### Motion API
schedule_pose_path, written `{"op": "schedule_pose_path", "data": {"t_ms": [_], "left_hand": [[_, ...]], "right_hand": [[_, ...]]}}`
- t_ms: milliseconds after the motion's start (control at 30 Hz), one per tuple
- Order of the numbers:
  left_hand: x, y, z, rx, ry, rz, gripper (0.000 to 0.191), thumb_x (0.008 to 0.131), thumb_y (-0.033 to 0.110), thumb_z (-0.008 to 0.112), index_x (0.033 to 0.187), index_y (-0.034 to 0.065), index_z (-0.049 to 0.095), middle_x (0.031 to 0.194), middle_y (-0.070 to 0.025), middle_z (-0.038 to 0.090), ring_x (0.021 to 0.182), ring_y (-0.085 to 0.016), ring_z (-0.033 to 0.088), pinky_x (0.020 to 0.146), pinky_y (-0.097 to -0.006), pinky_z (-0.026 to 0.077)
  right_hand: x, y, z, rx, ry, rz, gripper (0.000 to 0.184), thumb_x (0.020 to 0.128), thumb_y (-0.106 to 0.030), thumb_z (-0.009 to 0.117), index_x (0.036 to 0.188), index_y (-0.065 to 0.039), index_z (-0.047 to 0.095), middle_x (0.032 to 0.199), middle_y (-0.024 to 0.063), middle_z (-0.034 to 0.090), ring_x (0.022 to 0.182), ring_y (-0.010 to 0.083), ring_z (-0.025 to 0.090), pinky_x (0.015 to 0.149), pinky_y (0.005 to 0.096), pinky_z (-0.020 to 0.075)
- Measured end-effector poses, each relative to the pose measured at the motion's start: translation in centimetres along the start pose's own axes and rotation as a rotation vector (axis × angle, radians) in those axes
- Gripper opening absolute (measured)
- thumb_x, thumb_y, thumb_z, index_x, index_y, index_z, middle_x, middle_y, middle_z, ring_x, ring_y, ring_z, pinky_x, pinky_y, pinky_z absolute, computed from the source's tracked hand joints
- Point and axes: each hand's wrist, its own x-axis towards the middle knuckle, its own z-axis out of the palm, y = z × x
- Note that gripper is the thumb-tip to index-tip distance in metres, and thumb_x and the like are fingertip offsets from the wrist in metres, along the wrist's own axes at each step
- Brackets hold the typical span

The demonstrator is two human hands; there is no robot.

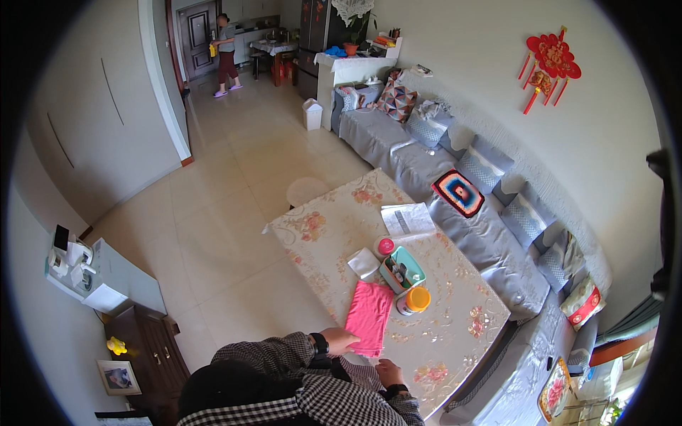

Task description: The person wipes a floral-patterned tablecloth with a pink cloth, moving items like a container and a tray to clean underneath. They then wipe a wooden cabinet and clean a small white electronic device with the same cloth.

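A folded pink cloth [368,318] lies flat on a table with a floral tablecloth [330,250]. My left hand [341,341] rests at the cloth's lower left corner; whether its fingers grip it is unclear. Just off the cloth's lower right corner, my right hand [390,371] is loosely curled near the table edge, its fingertips partly hidden. Beyond the cloth stand a teal basket [421,266] with small items, a jar with an orange lid [418,299], a container with a red lid [386,246], and a white folded napkin [364,263]. Papers [407,219] lie farther back.
A grey covered sofa [469,250] with several cushions runs along the table's right side. A round stool [308,190] stands by the far left edge. Left are a dark cabinet [154,341] and a white appliance [122,282]. Another person [226,53] is near the far door, holding something yellow.
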Motion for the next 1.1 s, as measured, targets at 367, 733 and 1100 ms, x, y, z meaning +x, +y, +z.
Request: {"op": "schedule_pose_path", "data": {"t_ms": [367,733,1100], "left_hand": [[-0.6,-1.5,-0.1,-0.028,0.032,-0.009,0.045,0.091,0.027,0.065,0.130,0.0066,0.058,0.107,-0.0192,0.067,0.099,-0.037,0.065,0.084,-0.0463,0.051],[-0.7,-3.5,0.8,-0.069,0.062,-0.043,0.039,0.089,0.025,0.065,0.125,0.0092,0.059,0.100,-0.0202,0.066,0.094,-0.038,0.065,0.080,-0.0474,0.051],[3.5,-7.2,1.4,-0.190,-0.037,-0.076,0.041,0.089,0.024,0.063,0.125,0.0028,0.058,0.116,-0.0185,0.065,0.107,-0.036,0.062,0.093,-0.0434,0.050]], "right_hand": [[0.6,-0.6,1.3,-0.041,-0.037,0.015,0.034,0.086,-0.026,0.069,0.113,-0.006,0.068,0.098,0.0165,0.074,0.092,0.0294,0.072,0.080,0.0389,0.0576],[1.5,-0.6,3.2,-0.092,-0.052,-0.024,0.031,0.088,-0.024,0.067,0.113,-0.007,0.068,0.098,0.0177,0.072,0.093,0.0338,0.071,0.080,0.0423,0.0572],[-2.0,-0.6,8.3,0.108,0.019,0.195,0.037,0.087,-0.028,0.063,0.119,-0.009,0.064,0.108,0.0204,0.067,0.103,0.0395,0.064,0.088,0.0465,0.0526]]}}
